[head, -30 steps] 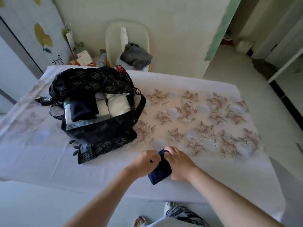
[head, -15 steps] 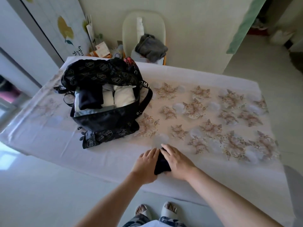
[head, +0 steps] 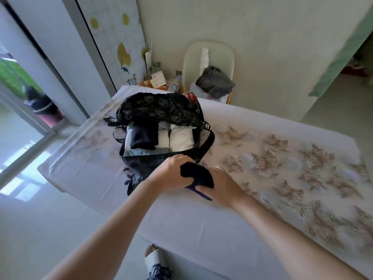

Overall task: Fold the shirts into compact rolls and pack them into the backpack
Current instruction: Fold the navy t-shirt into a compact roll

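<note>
In the head view, a rolled dark blue shirt (head: 198, 178) is gripped between the left hand (head: 171, 174) and the right hand (head: 221, 188), fingers wrapped round it, just above the table (head: 201, 229) and close to the near wall of the open backpack (head: 157, 112). Inside the backpack, white rolls (head: 181, 137) and a dark roll (head: 144, 135) are already packed side by side. No other shirt is seen on the table, so this roll is judged to be among the last. It is yet to be put in. A grey garment (head: 215, 82) lies on a chair beyond; whether it belongs to the task cannot be told.
</note>
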A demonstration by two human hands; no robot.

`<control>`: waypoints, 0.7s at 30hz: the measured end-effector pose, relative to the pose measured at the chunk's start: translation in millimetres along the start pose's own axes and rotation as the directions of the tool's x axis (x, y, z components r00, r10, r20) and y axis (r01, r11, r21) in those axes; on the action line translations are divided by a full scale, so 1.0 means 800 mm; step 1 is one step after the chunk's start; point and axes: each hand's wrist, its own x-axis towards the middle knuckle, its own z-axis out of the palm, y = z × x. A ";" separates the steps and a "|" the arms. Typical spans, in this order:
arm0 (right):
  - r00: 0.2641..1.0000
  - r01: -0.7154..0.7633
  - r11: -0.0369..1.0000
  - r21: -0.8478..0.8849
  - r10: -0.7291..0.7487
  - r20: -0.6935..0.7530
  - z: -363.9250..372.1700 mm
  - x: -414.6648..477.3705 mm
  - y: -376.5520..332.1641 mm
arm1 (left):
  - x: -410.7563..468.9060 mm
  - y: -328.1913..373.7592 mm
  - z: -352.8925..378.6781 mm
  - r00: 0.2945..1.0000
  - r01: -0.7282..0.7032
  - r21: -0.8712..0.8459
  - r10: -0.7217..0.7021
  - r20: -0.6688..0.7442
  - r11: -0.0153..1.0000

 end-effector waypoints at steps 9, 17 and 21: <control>0.936 -0.265 0.809 0.525 0.348 -0.063 0.000 0.180 -0.080 | 0.083 -0.118 -0.113 0.899 0.029 0.167 0.047 -0.435 0.986; 0.819 -0.475 0.858 -0.194 0.351 -0.454 0.068 0.271 -0.076 | 0.139 -0.218 -0.133 0.982 -0.102 0.531 0.000 0.188 0.841; 0.948 -0.066 0.917 -0.393 -0.065 -0.312 0.080 0.273 -0.085 | 0.153 -0.227 -0.138 0.979 -0.206 0.540 0.175 0.109 0.816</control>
